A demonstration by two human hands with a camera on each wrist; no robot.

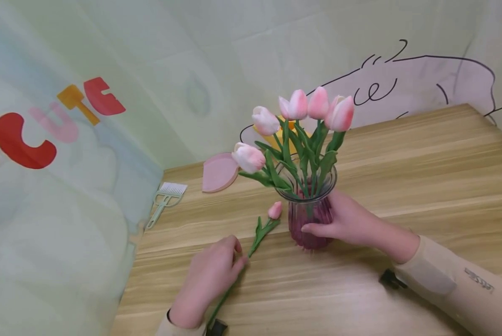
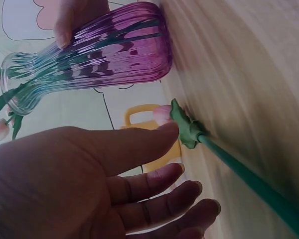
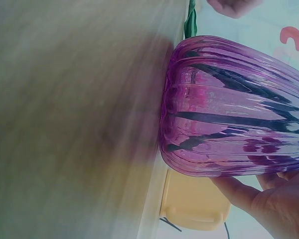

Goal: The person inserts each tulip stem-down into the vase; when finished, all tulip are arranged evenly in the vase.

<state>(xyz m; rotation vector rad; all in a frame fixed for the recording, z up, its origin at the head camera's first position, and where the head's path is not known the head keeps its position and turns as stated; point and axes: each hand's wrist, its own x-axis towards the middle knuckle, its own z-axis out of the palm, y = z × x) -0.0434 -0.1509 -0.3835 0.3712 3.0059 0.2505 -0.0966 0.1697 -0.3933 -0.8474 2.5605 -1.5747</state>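
Observation:
A ribbed glass vase (image 1: 309, 219), purple at the base and clear at the rim, stands upright on the wooden table. Several pink-and-white tulips (image 1: 293, 105) with green leaves lean out of it. My right hand (image 1: 351, 219) grips the vase's right side, thumb across its front. One loose tulip (image 1: 257, 240) lies on the table left of the vase, its bloom pointing away from me. Over its stem (image 2: 249, 179) hovers my left hand (image 2: 134, 184), the fingers loosely bent and apart, with nothing pinched between them in the left wrist view.
Behind the vase stands a yellow item with a handle (image 2: 142, 114), partly hidden by leaves. A pink dustpan-like piece (image 1: 220, 172) and a pale green brush with white bristles (image 1: 166, 198) lie at the back left. Printed curtains (image 1: 183, 84) border the table's left and far sides.

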